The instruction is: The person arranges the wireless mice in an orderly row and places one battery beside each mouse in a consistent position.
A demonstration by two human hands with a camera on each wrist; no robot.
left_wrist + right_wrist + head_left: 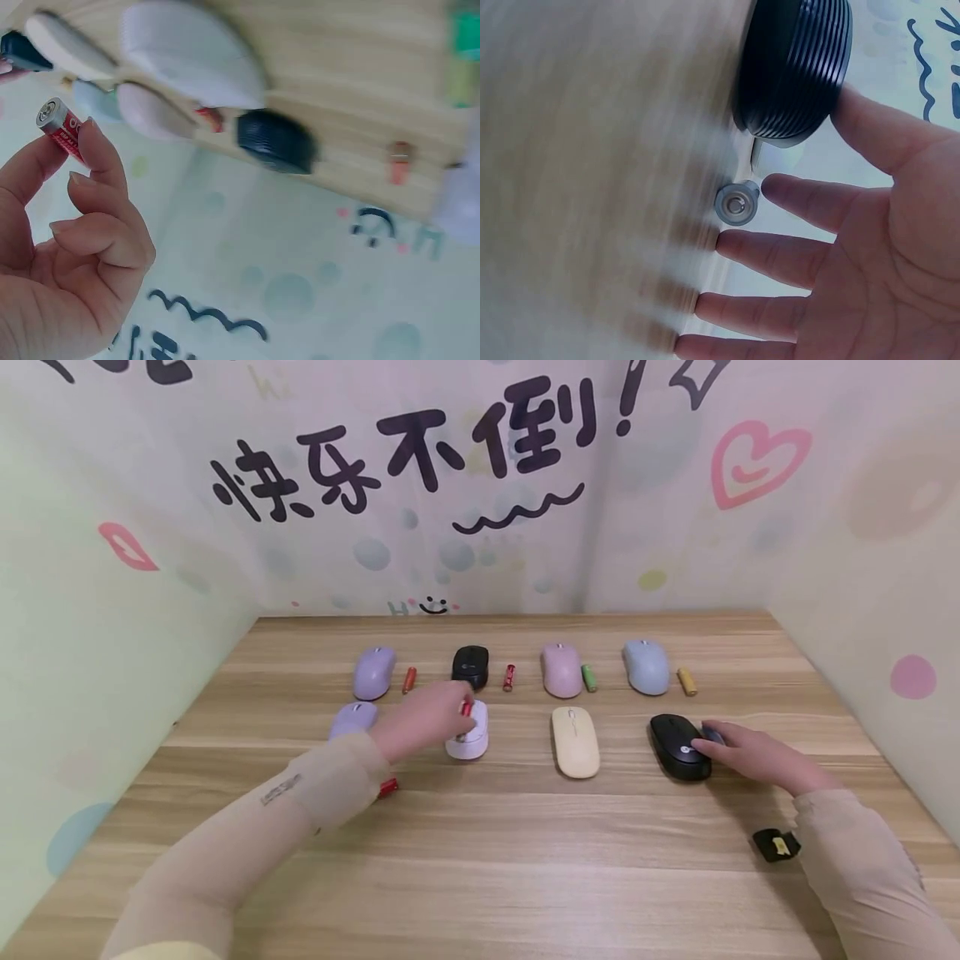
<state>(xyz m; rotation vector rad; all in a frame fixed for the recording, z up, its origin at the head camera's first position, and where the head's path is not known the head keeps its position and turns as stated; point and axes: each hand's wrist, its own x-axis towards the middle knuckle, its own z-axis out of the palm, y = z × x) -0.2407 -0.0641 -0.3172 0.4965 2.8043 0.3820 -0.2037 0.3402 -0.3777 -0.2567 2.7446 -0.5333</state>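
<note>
My left hand (427, 714) pinches a red battery (64, 127) between thumb and index finger, its silver end pointing outward. In the head view, that battery is over a white mouse (468, 747). My right hand (753, 756) is beside a black mouse (680, 750) at the right, fingers straight and spread. In the right wrist view the thumb touches the ribbed side of that mouse. A battery (736, 203) stands end-on to the camera near the index fingertip; whether the finger touches it is unclear.
Along the back are a purple mouse (374, 673), a small black mouse (470, 666), a pink mouse (562, 670) and a blue mouse (647, 667), with batteries between. A cream mouse (576, 742) lies mid-table. My left sleeve partly hides another purple mouse (352, 718) and a red battery (387, 787).
</note>
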